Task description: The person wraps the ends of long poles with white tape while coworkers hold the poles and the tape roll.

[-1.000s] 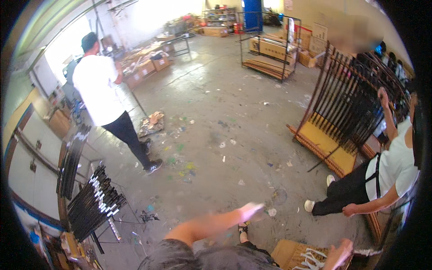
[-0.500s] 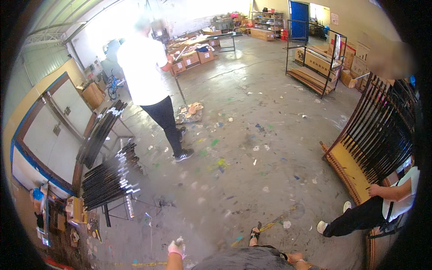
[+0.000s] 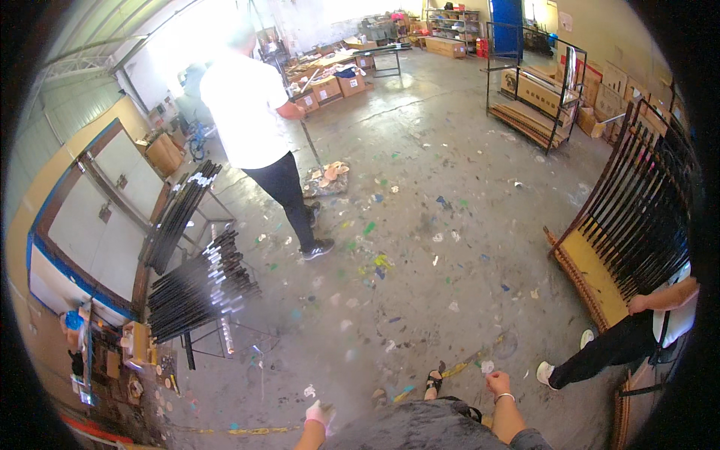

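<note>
At the lower edge, my left hand (image 3: 320, 414) wears a pale pinkish-white glove. Its fingers are too blurred to read, and no object shows in it. My right hand (image 3: 498, 384) is bare with a white band at the wrist; its fingers are curled in, with nothing visible inside. Both hands hang beside my dark grey shirt (image 3: 409, 427), apart from any object. Below them is the stained concrete floor (image 3: 420, 315). Nearest on the left lies a stack of black bars (image 3: 199, 289) on a metal stand, with another bundle of black bars (image 3: 180, 217) behind it.
A person in a white shirt (image 3: 244, 112) stands ahead on the left. Another person's hand (image 3: 639, 304) is at the right, by a rack of dark rods (image 3: 622, 217). Farther off stand a black metal frame cart (image 3: 536, 105) and cardboard boxes (image 3: 326, 90). Scraps litter the floor.
My right hand has risen and swung forward into fuller view. My left hand has shifted slightly right and down. The view has turned a little; the person in white has an arm farther out.
</note>
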Demonstrator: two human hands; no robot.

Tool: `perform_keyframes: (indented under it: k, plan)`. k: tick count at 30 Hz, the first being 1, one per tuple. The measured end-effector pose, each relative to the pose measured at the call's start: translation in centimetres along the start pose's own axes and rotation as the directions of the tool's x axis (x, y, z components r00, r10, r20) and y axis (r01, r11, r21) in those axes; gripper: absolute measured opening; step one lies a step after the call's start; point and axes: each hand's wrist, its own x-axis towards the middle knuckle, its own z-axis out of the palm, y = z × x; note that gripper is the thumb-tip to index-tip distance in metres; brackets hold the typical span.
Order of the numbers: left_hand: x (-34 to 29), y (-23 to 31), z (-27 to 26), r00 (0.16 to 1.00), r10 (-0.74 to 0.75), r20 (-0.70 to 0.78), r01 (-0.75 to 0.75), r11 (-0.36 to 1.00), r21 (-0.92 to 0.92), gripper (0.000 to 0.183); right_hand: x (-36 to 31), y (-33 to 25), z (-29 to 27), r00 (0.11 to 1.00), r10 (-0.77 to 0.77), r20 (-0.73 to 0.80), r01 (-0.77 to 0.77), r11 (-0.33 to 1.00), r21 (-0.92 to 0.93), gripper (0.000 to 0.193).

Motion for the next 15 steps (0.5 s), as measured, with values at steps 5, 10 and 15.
perform_keyframes:
  k: [5, 10, 15]
  plan:
    - [1.7, 2.7, 0.6, 0.895, -0.434, 0.106, 0.291, 0.386, -0.876, 0.046, -2.3, 2.9, -1.4, 0.990, 0.080, 0.115, -0.080, 0.997, -0.007, 0.014]
    - [2.3, 5.0, 1.7, 0.924, -0.371, 0.091, 0.304, 0.572, -0.762, 0.049, -3.7, 12.3, -1.9, 0.958, 0.265, 0.111, -0.270, 0.963, 0.029, 0.017]
    - [1.8, 9.8, 1.2, 0.931, -0.359, 0.064, 0.290, 0.623, -0.727, 0.050, -6.6, 16.8, -3.1, 0.936, 0.346, 0.060, -0.337, 0.934, -0.117, 0.021]
